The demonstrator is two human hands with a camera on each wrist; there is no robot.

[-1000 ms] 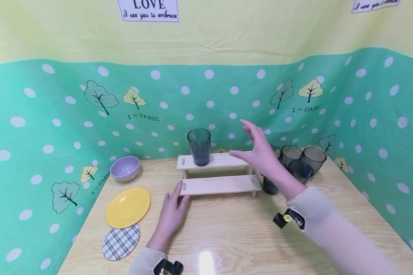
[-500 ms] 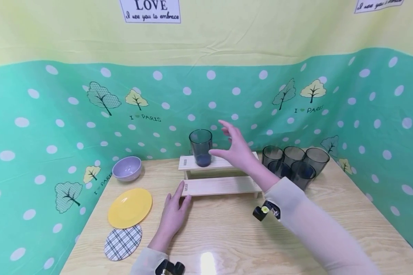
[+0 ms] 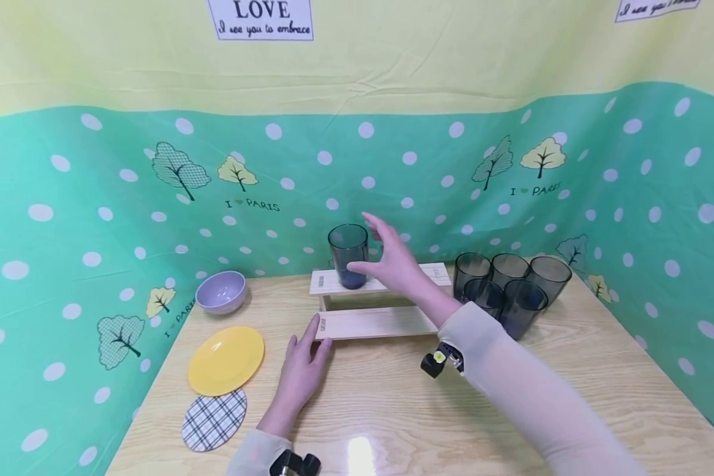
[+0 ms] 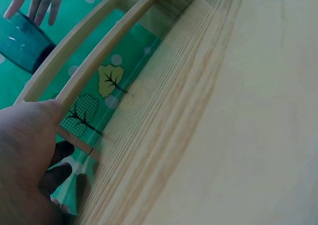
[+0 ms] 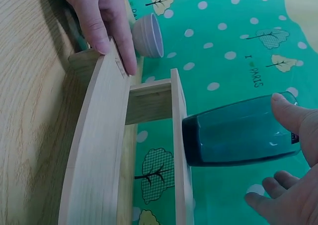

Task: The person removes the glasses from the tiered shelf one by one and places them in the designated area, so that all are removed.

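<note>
A dark blue-tinted drinking glass (image 3: 349, 256) stands upright on the upper board near the left end of a two-step wooden rack (image 3: 381, 322). My right hand (image 3: 393, 261) is just right of this glass, thumb and fingers spread wide; its thumb overlaps the glass in the head view. In the right wrist view, the thumb (image 5: 288, 111) is by the rim of the glass (image 5: 238, 130), while the other fingers stand off from its side. My left hand (image 3: 299, 370) grips the left end of the lower board, thumb at the front edge and index finger farther back.
Several dark tinted glasses (image 3: 520, 311) stand grouped right of the rack. On the left are a purple bowl (image 3: 221, 293), a yellow plate (image 3: 226, 360) and a checked round mat (image 3: 214, 420). A dotted green cloth (image 3: 274, 251) hangs behind the table.
My right hand has moved left from above the rack's right part to beside the glass on the upper board. My left hand stays at the rack's left end.
</note>
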